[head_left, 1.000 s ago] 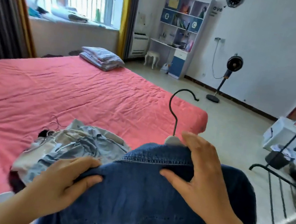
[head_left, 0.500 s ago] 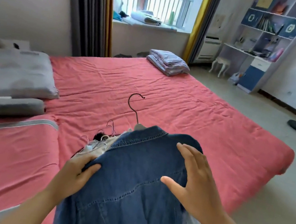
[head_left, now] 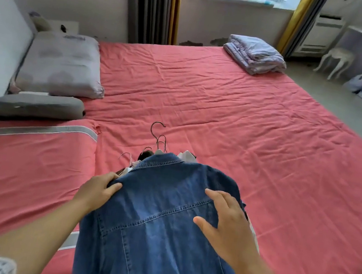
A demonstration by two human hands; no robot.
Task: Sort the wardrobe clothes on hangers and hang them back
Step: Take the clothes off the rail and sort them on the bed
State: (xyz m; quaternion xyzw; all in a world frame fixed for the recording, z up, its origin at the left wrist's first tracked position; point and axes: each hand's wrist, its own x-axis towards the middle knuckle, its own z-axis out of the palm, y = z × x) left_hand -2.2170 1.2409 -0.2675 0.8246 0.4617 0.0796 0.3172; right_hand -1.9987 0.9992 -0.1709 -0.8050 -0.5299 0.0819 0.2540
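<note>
The jacket (head_left: 160, 228) is lying back-up on other hangered clothes (head_left: 186, 156) on the bed (head_left: 269, 139), hooks (head_left: 158, 133) pointing away. The left hand (head_left: 98, 191) is gripping its left shoulder (thumb on top); the right hand (head_left: 230, 225) is resting on it, fingers spread wide.

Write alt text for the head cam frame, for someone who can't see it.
Two bare hands hold a blue denim jacket on a hanger over a red bed: the left hand grips its shoulder edge, the right hand lies spread on top. More hanger hooks and clothes poke out beneath. Grey pillows and a folded blanket lie farther off.
</note>
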